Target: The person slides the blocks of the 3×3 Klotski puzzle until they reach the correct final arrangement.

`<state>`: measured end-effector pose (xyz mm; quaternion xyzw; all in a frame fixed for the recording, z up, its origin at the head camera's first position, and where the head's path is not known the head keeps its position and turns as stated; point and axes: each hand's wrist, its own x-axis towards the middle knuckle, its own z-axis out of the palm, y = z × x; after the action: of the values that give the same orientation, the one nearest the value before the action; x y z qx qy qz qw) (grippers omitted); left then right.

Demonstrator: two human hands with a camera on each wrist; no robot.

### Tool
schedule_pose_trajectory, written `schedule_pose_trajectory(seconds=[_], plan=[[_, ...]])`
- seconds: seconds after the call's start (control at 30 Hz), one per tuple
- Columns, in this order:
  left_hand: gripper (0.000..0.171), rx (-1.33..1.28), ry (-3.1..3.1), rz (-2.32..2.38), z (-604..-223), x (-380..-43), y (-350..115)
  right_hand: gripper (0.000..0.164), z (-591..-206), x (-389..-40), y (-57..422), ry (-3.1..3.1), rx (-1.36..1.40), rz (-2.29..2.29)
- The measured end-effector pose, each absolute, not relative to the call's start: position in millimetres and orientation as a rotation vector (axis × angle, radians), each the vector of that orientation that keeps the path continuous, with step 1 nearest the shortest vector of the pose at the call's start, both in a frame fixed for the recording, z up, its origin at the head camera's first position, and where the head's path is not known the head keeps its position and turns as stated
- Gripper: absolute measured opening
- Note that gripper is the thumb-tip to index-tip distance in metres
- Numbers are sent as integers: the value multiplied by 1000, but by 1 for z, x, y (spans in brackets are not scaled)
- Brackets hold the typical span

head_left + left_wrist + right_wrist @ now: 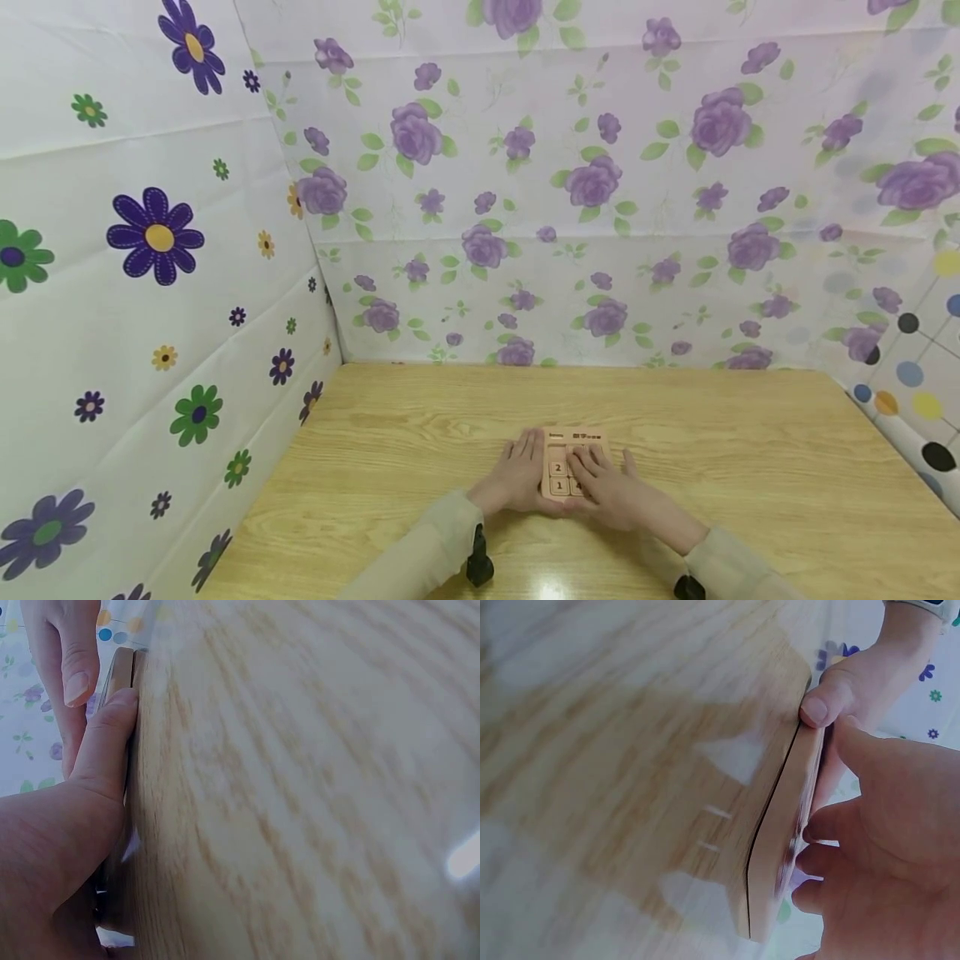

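A pale wooden sliding number puzzle [554, 495] lies flat on the table in the head view, with tiles 2, 1 and 4 readable. My left hand [517, 479] rests along its left side, fingers straight and the thumb along the near edge. In the left wrist view that thumb [109, 739] touches the puzzle's edge. My right hand [618, 492] lies over the right part, its fingertips touching the tiles and hiding several of them. Seen from the right wrist, the puzzle's side [780, 825] sits below the right fingers [821, 859].
The light wood table [405, 433] reaches back to a flowered cloth wall [465, 200]. A second cloth wall [150, 333] with large flowers stands at the left, and a dotted cloth [911, 375] hangs at the right. Dark straps are around both wrists.
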<state>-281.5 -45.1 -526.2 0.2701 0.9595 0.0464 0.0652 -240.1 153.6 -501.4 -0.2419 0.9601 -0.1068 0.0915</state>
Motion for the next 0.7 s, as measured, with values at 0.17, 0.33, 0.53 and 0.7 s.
schedule_pose_trajectory(seconds=[0.17, 0.33, 0.53, 0.7], plan=[[130, 812, 2899, 148, -526, -283, -44, 79, -501, -241, 155, 2860, -724, -319], [131, 813, 2894, 156, -527, -283, -45, 78, -500, -242, 155, 2857, -712, -338], [132, 812, 2891, 157, -528, -284, -45, 77, -500, -243, 155, 2848, -688, -323], [133, 809, 2891, 155, -527, -283, -45, 77, -502, -244, 154, 2857, -689, -306]])
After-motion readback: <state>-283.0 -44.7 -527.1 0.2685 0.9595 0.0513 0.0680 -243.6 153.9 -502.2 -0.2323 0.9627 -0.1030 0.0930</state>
